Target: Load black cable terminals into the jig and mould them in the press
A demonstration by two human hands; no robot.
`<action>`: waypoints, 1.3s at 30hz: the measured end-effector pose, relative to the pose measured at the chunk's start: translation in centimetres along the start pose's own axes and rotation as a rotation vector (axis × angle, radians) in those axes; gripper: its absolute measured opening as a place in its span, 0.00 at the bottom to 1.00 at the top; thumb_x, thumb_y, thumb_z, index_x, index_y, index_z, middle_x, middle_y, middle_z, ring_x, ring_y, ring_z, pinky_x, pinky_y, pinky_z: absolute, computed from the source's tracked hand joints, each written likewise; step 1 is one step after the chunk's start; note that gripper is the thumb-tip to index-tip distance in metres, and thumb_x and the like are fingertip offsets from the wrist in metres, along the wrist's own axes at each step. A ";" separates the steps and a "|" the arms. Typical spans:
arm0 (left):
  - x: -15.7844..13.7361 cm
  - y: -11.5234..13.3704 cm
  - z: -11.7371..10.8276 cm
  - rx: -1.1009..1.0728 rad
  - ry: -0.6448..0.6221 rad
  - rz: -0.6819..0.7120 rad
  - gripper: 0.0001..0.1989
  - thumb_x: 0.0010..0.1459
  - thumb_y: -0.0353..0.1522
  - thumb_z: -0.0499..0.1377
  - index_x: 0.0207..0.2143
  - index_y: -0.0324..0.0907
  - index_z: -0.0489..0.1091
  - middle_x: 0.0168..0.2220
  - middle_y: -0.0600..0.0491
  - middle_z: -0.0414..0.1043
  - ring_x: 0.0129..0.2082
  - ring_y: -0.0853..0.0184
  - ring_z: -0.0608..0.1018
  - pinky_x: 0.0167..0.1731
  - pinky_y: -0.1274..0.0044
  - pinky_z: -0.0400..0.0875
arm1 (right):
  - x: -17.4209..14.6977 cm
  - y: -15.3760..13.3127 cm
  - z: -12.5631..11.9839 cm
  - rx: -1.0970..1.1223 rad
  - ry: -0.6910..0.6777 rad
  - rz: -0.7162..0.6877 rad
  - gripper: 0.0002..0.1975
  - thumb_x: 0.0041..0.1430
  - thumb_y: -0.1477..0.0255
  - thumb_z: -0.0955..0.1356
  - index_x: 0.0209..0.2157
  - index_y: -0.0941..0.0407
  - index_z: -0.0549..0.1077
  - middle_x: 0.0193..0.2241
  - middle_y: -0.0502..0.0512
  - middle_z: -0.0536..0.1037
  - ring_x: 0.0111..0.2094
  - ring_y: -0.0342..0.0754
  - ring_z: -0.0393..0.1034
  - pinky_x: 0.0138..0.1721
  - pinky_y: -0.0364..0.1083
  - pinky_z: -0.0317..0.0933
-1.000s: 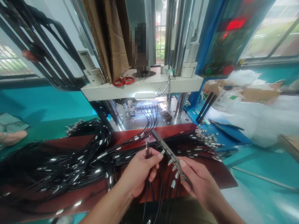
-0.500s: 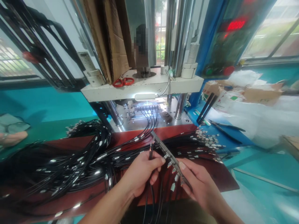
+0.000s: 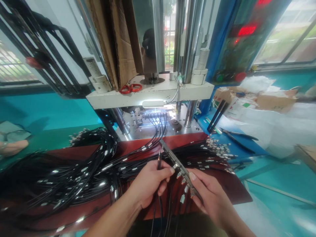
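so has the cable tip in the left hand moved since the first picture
Yes, the cable tip has shifted slightly right, toward the dark bar, judged against the metal press base.

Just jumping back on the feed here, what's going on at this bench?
A person's right hand grips the lower end of a slim dark bar with small metal connectors along one edge. The left hand holds a black cable, its end pointing up, and its thumb and finger seem to pinch a connector at the bar. Ahead, black leads run from a lit fixture in the press. Bundled cables lie across the red-brown table.
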State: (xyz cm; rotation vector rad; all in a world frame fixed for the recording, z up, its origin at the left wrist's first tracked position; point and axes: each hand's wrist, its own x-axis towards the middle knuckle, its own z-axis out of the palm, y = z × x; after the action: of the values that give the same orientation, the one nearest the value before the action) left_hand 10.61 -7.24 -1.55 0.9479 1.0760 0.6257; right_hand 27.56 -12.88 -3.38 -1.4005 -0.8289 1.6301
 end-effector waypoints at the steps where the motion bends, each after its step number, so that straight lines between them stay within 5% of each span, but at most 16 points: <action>1: 0.0 0.0 0.0 0.000 0.004 -0.001 0.08 0.52 0.33 0.59 0.28 0.38 0.63 0.19 0.61 0.62 0.10 0.81 0.57 0.11 0.83 0.46 | 0.0 0.0 0.0 0.004 0.000 0.003 0.22 0.53 0.51 0.66 0.44 0.49 0.73 0.32 0.50 0.70 0.30 0.42 0.63 0.23 0.35 0.58; 31: 0.2 -0.2 0.0 0.015 0.017 0.033 0.08 0.54 0.34 0.58 0.28 0.40 0.61 0.17 0.62 0.59 0.10 0.80 0.56 0.11 0.83 0.47 | 0.3 0.3 0.5 -0.036 0.036 -0.056 0.21 0.54 0.50 0.65 0.43 0.49 0.74 0.30 0.50 0.70 0.27 0.41 0.62 0.17 0.34 0.52; 39: 0.3 -0.3 0.3 -0.011 0.024 0.031 0.08 0.53 0.33 0.59 0.27 0.39 0.62 0.18 0.62 0.58 0.10 0.81 0.54 0.09 0.84 0.46 | -0.2 -0.4 -0.2 -0.271 -0.051 -0.203 0.21 0.58 0.52 0.63 0.45 0.48 0.75 0.40 0.54 0.71 0.34 0.47 0.67 0.23 0.38 0.63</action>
State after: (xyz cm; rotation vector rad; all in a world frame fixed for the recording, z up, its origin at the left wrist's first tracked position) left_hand 10.97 -7.25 -1.91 0.9514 1.0800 0.6685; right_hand 27.84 -12.87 -2.97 -1.4095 -1.2174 1.4426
